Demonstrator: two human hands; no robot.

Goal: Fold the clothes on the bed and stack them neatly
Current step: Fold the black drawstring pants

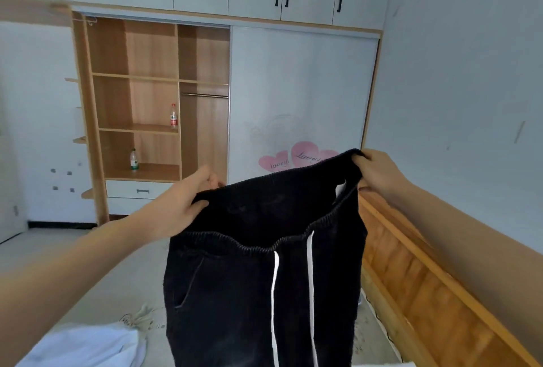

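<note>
Trousers [258, 278], black with an elastic waistband, hang in the air over the bed [117, 284], held up by two hands at the two ends of the waist. The left hand [182, 205] has its thumb laid over the front of the band and its fingers curled behind it, pinching the cloth at the near left corner. The right hand [379, 172] grips the far right corner, fingers folded over the top edge and thumb under it, so the waist is stretched open between them and tilts up toward the right. Two white drawstrings [276, 293] drop from the front of the band, side by side, down the middle of the trousers. One pocket slit shows on the left hip. Below and to the left, one pale blue-white garment [88, 346] lies crumpled on the bed, apart from the trousers. A wooden bed frame [435, 302] runs along the right side, against the wall. Across the room stands a wardrobe [147, 102] with its left section open, showing bare wooden shelves. Two bottles stand in it: one with a red label [174, 116] on the middle shelf, and one with a green label [134, 159] on the shelf below. The sliding door [302, 87] to the right is white and carries three pink hearts [296, 156], partly hidden behind the waistband.
</note>
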